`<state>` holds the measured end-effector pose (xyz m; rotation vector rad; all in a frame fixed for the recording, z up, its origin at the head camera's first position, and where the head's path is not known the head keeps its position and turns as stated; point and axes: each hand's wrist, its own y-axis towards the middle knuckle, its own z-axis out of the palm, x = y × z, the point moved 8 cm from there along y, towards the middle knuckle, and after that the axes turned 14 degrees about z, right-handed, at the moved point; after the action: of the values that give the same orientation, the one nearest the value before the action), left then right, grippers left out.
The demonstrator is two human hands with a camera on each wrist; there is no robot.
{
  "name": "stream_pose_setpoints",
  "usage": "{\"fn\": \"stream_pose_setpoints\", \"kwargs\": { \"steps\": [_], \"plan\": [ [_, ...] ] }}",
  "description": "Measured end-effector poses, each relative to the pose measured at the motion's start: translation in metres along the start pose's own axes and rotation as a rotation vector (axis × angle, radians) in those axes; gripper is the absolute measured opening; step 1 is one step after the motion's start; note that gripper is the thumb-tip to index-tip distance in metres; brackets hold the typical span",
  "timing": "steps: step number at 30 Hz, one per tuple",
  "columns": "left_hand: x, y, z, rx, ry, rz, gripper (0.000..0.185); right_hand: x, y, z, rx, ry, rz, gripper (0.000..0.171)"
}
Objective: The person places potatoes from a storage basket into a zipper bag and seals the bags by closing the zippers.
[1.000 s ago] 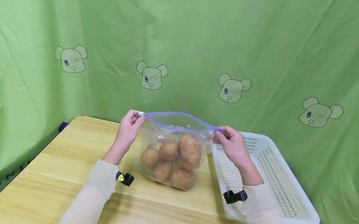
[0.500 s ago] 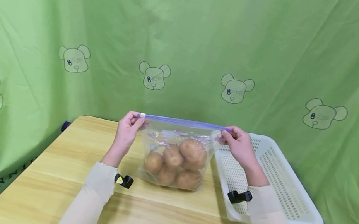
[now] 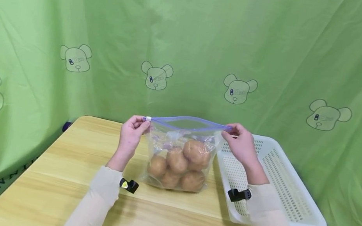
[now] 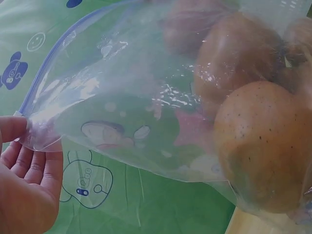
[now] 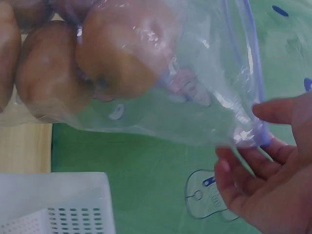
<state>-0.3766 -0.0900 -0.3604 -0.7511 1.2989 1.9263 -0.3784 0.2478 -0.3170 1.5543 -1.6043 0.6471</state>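
Observation:
A clear zip bag point(image 3: 181, 134) stands upright on the table, with several brown potatoes point(image 3: 192, 181) inside it. Its purple-blue zip strip bows apart in the middle, leaving the mouth parted. At the strip's left end sits a white slider point(image 3: 148, 118). My left hand point(image 3: 130, 136) pinches the bag's upper left corner beside that slider. The opposite top corner is held between thumb and fingers of my right hand point(image 3: 242, 146). Both wrist views show the thumb on one side of the plastic point(image 4: 122, 92) and fingers on the other; a printed pattern shows on the bag.
A white perforated plastic basket point(image 3: 302, 179) stands at the right of the wooden table point(image 3: 61, 173), partly behind my right forearm. Behind the table hangs a green curtain point(image 3: 199, 44) with bear-head prints.
Half a second ago the zip strip was pulled straight with its sides together; now it bows apart again, as it did one second ago. My left hand has shifted slightly right.

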Motion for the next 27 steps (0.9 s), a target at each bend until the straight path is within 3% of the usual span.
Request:
{"fn": "stream_pose_setpoints", "kwargs": {
  "steps": [6,12,19,27],
  "plan": [
    [-0.002,-0.003,0.008,0.061,-0.029,0.014,0.007,0.028,-0.008,0.01,-0.047,-0.254,-0.129,0.065],
    [-0.001,-0.005,0.015,0.128,-0.056,0.011,0.007,0.065,-0.022,0.035,-0.038,-0.428,-0.336,0.069],
    [0.002,-0.006,0.019,0.148,-0.053,0.0,0.007,0.094,-0.036,0.07,0.049,-0.399,-0.509,0.05],
    [0.002,-0.008,0.021,0.158,-0.034,0.005,0.006,0.118,-0.049,0.095,0.137,-0.312,-0.614,0.035]
  ]
}}
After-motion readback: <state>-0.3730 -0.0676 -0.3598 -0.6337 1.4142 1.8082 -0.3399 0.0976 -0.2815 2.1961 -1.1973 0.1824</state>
